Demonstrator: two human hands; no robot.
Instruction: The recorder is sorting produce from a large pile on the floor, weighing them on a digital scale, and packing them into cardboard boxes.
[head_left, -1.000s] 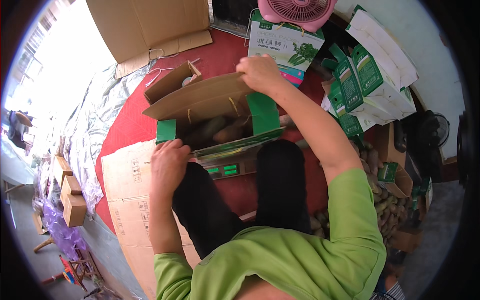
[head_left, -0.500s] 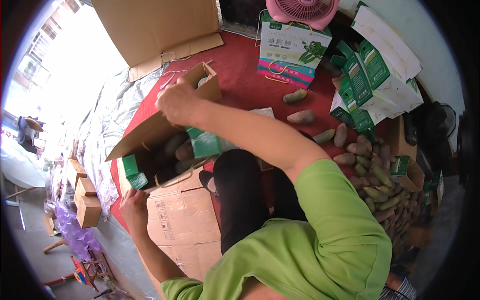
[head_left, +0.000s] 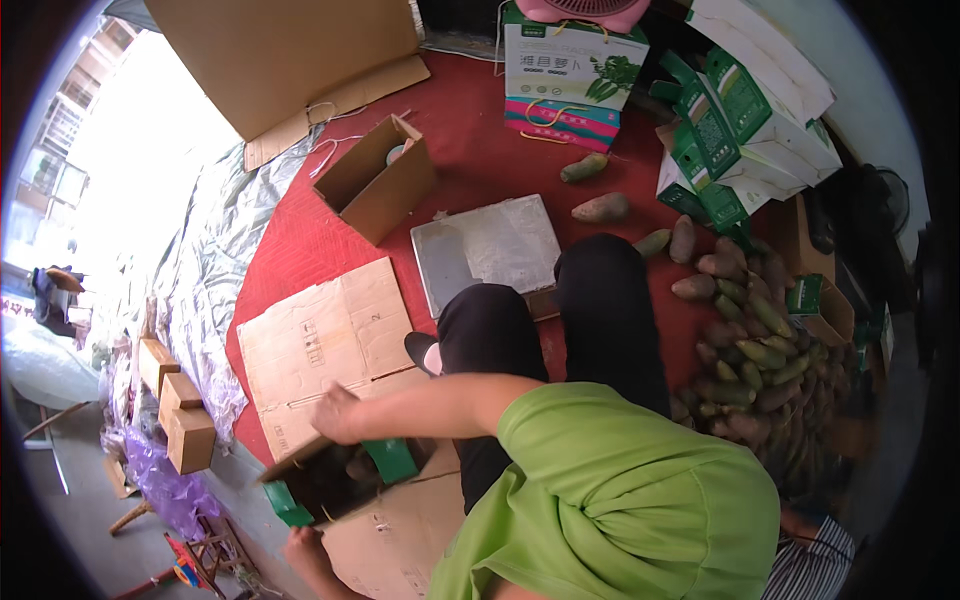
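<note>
Person in green shirt, seated on the floor, twisted to own left. Right hand (head_left: pixel 335 413) reaches across the body and grips the top edge of an open carton with green flaps (head_left: pixel 335 480), fingers curled over the rim. Left hand (head_left: pixel 303 548) is low at the carton's near bottom corner, touching it from below; how far it is closed, cannot tell, mostly hidden. The carton sits tilted at the lower left, on flattened cardboard sheets (head_left: pixel 325 335), dark inside with roundish produce partly visible. Black-trousered knees (head_left: pixel 560 320) point up-frame. Just beyond the knees lies a flat grey tray (head_left: pixel 490 248) on the red mat (head_left: pixel 470 130). An empty open brown box (head_left: pixel 375 180) stands left of the tray. Loose sweet potatoes heap (head_left: pixel 750 340) to the person's right, a few strays near the tray. A white-and-green printed gift box (head_left: pixel 570 75) stands at top centre, folded green-white cartons (head_left: pixel 740 120) stacked at the right. Big cardboard sheet (head_left: pixel 290 50) leans top left. Small brown boxes (head_left: pixel 175 400) at the far left.
</note>
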